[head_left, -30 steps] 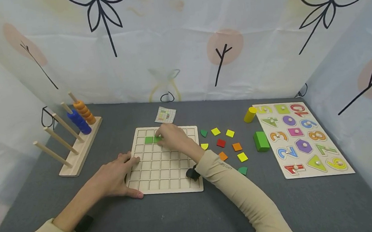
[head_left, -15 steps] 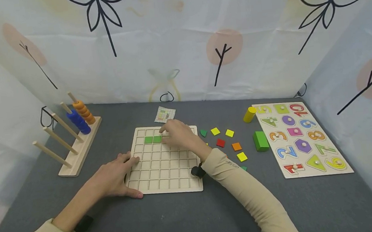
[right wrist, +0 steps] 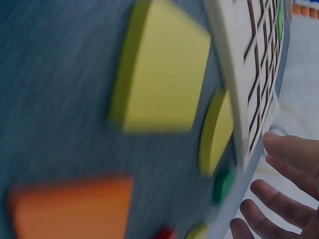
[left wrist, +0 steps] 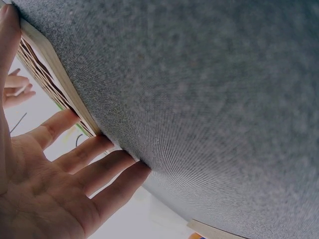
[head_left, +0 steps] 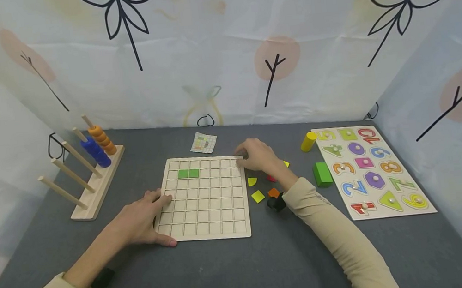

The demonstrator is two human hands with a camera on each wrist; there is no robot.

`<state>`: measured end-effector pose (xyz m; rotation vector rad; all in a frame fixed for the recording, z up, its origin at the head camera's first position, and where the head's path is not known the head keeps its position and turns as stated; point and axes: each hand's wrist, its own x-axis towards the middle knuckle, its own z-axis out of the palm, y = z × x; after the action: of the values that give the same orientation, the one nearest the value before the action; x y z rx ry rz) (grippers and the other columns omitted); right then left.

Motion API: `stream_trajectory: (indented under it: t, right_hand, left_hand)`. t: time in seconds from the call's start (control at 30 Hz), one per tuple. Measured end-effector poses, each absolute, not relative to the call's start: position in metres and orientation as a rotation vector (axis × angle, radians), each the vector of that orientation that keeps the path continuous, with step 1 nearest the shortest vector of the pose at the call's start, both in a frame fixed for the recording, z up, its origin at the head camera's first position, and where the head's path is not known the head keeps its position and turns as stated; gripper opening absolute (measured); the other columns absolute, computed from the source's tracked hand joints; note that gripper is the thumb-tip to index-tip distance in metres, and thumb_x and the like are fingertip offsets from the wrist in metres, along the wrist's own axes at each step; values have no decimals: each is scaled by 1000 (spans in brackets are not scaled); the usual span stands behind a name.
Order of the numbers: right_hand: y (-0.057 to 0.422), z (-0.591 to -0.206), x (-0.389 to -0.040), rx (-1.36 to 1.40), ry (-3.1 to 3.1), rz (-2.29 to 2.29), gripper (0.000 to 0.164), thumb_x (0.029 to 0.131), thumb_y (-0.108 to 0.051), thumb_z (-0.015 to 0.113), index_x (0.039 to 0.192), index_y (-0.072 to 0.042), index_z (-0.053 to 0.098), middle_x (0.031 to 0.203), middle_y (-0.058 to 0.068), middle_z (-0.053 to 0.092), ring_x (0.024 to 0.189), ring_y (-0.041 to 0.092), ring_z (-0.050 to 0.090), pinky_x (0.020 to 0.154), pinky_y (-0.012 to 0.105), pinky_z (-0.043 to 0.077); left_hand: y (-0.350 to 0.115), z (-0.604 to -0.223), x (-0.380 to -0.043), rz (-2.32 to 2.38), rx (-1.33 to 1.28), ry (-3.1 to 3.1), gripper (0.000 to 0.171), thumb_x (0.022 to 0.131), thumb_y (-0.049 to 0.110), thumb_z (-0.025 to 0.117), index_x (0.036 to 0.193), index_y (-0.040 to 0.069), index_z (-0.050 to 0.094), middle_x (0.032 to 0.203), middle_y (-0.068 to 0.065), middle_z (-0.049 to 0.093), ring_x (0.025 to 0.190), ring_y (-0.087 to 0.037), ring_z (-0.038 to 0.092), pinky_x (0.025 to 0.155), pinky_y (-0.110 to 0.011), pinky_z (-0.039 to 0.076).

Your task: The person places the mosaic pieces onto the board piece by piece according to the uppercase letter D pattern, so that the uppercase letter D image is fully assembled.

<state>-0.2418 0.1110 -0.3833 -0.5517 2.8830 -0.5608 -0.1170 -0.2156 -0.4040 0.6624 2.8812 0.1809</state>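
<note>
A light wooden grid board point(head_left: 203, 202) lies on the grey table, with two green square tiles point(head_left: 188, 173) side by side in its upper left cells. My left hand point(head_left: 140, 222) rests at the board's left side, its straight fingers touching the edge point(left wrist: 65, 74) and its thumb at the near left corner. Over the board's upper right corner hovers my right hand point(head_left: 259, 155), fingers loosely extended with nothing between them. Below that hand are a yellow square tile point(right wrist: 159, 69), a yellow rounded tile point(right wrist: 217, 132) and an orange tile point(right wrist: 75, 206). Other tiles are partly hidden by the arm.
A small pattern card point(head_left: 203, 142) lies behind the board. At left stands a wooden peg stacker point(head_left: 101, 186) with blue and orange rings. To the right are a yellow cylinder point(head_left: 308, 141), a green block point(head_left: 322, 174) and a number puzzle board point(head_left: 386, 198).
My right hand has left the second green tile and moved right across the board to its upper right corner. The left hand has stayed at the board's edge.
</note>
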Motion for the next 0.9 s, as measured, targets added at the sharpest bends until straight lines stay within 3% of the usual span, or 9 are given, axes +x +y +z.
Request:
stream_trajectory:
  t: [0.1, 0.4, 0.63, 0.9]
  right_hand:
    - [128, -382, -242, -502, 2885, -545, 36, 96, -23, 71, 129, -10, 71, 127, 15, 68, 111, 31, 66, 80, 43, 57]
    - [160, -379, -241, -478, 2800, -523, 39, 96, -21, 72, 132, -6, 69, 134, 17, 68, 123, 34, 65, 98, 52, 55]
    - [171, -379, -241, -541, 2710, -516, 41, 93, -16, 75, 131, -3, 69, 130, 15, 72, 102, 28, 65, 85, 43, 54]
    - [176, -375, -240, -535, 2652, -502, 43, 91, -5, 73, 133, -2, 67, 137, 17, 68, 114, 33, 66, 92, 45, 57]
  left_hand:
    - [-216, -404, -117, 179, 661, 2878, 117, 58, 81, 81, 145, 7, 55, 149, -31, 49, 133, -59, 50, 85, -72, 52]
    - [-217, -404, -118, 185, 668, 2885, 116, 58, 80, 81, 144, 6, 56, 149, -31, 50, 132, -60, 51, 86, -72, 52]
    - [-216, -405, -118, 178, 661, 2878, 117, 58, 81, 81, 145, 7, 56, 149, -31, 49, 133, -59, 50, 86, -73, 51]
    - [-215, -404, -117, 182, 666, 2874, 117, 58, 82, 80, 144, 7, 55, 149, -32, 50, 132, -59, 51, 86, -73, 51]
